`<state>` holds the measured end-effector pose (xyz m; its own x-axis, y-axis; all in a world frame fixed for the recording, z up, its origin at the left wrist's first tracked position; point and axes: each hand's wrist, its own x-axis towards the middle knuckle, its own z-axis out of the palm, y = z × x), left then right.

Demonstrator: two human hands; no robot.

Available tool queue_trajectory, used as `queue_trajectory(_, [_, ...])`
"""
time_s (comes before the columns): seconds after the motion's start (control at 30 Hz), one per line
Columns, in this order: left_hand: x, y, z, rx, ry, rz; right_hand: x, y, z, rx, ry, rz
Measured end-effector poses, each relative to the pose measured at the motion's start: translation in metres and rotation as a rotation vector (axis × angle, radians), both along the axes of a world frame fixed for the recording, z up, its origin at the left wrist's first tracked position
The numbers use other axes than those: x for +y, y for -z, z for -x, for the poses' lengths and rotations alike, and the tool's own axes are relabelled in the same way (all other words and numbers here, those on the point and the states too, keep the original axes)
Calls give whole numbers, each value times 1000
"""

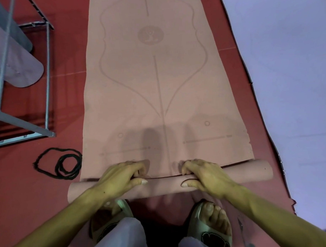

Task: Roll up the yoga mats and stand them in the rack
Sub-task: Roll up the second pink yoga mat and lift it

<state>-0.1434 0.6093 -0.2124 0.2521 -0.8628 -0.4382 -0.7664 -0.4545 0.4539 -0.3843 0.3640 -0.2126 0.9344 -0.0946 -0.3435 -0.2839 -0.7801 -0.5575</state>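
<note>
A pink yoga mat (157,77) with a printed outline lies flat on the red floor, stretching away from me. Its near end is wound into a thin roll (249,173) lying across in front of my feet. My left hand (118,178) grips the roll left of the middle, fingers curled over the top and thumb on the near side. My right hand (204,175) grips it the same way right of the middle. A grey metal rack (47,72) stands at the left, with two rolled mats (21,71) in it.
A black strap (62,164) lies coiled on the red floor (31,192) just left of the roll. My sandalled feet (211,221) are right behind the roll. A pale lilac surface (290,82) borders the red floor on the right.
</note>
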Motion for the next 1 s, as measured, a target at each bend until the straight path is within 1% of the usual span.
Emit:
queue_trajectory(0.1, [-1, -4, 0, -63, 43, 9, -4, 2, -6, 24, -11, 14])
queue_trajectory(0.2, [6, -3, 1, -241, 143, 146, -5, 8, -8, 9, 0, 12])
queue_trajectory(0.27, [10, -3, 4, -289, 184, 184, -4, 12, -7, -47, 34, 29])
queue_trajectory(0.33, [15, -5, 4, -270, 186, 148, -4, 14, -8, -52, 45, 59])
queue_trajectory(0.4, [19, -6, 6, -280, 175, 80, -6, 13, -12, 0, 29, 75])
queue_trajectory(0.47, [19, -8, 7, -293, 161, 57, -8, 11, -16, 33, 6, 82])
queue_trajectory(0.6, [10, -13, 3, -237, 125, -12, -13, 6, -26, 60, 3, 94])
queue_trajectory(0.77, [5, -11, -4, -197, 84, -29, -16, -11, -30, -6, 30, 94])
queue_trajectory(0.83, [3, -12, -5, -179, 50, -24, -22, -16, -24, -3, 1, 137])
queue_trajectory(0.93, [-1, -13, -8, -149, -13, -39, -32, -15, -9, 11, -78, 260])
queue_trajectory(1.0, [-2, -10, -9, -132, -37, -63, -35, -14, -4, 12, -87, 309])
